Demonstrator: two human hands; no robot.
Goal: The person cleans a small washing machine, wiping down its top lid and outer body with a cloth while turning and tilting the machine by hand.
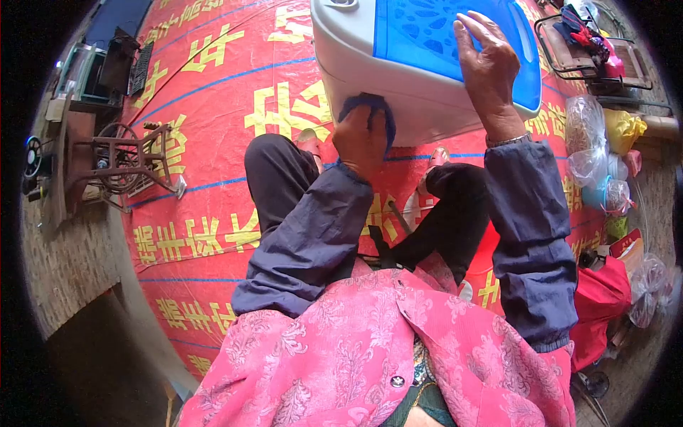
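A white plastic appliance (420, 96) with a blue patterned lid (427, 32) stands in front of me, looking like a small washing machine. My left hand (361, 139) is closed around a dark blue cloth (389, 124) and presses it against the white side near the lower left corner. Over the right edge of the lid is my right hand (491, 67), its fingers stretched out and holding nothing. Part of the lid is hidden behind that hand.
Red sheeting (206, 164) with yellow characters covers the floor. To the left is a rusty treadle sewing-machine stand (117, 153). A metal-framed chair (569, 50) with clothes, plastic bags (587, 132) and a red cloth bag (601, 292) line the right side.
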